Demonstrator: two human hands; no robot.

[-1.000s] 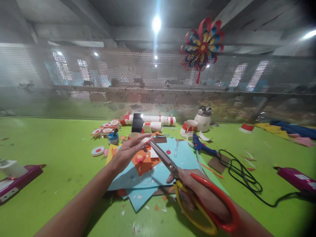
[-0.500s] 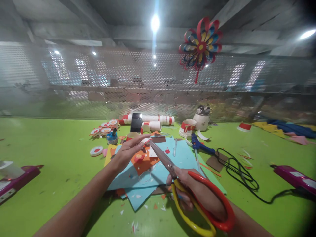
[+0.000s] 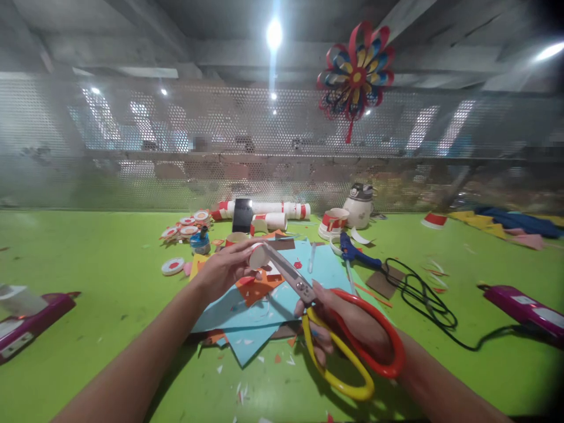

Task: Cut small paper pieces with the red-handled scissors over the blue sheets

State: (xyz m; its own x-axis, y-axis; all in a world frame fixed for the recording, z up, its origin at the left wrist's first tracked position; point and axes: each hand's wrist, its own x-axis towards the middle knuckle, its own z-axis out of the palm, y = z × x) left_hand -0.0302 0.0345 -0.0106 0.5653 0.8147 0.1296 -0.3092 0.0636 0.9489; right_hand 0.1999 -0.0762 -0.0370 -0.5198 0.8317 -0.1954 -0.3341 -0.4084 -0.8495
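Note:
My left hand [image 3: 227,265] is closed on a small round white paper piece [image 3: 258,256] held above a pile of light blue and orange paper sheets [image 3: 264,299]. My right hand [image 3: 348,335] grips large scissors [image 3: 317,305] with one red and one yellow handle loop. The grey blades point up and left, and their tips meet the round paper piece. Small paper scraps lie on the green table [image 3: 88,258] below the pile.
A blue glue gun [image 3: 355,254] with a black cord [image 3: 423,299] lies right of the pile. Paper cups [image 3: 264,214], round paper discs [image 3: 187,226], a black phone [image 3: 243,215] and a white jar [image 3: 358,208] stand behind. Purple devices [image 3: 522,305] sit at both table sides. A paper pinwheel [image 3: 355,67] hangs on the mesh wall.
My left hand has curled from flat fingers to a grip on the round paper piece. The scissors have moved slightly left and nearer, blades now at the piece.

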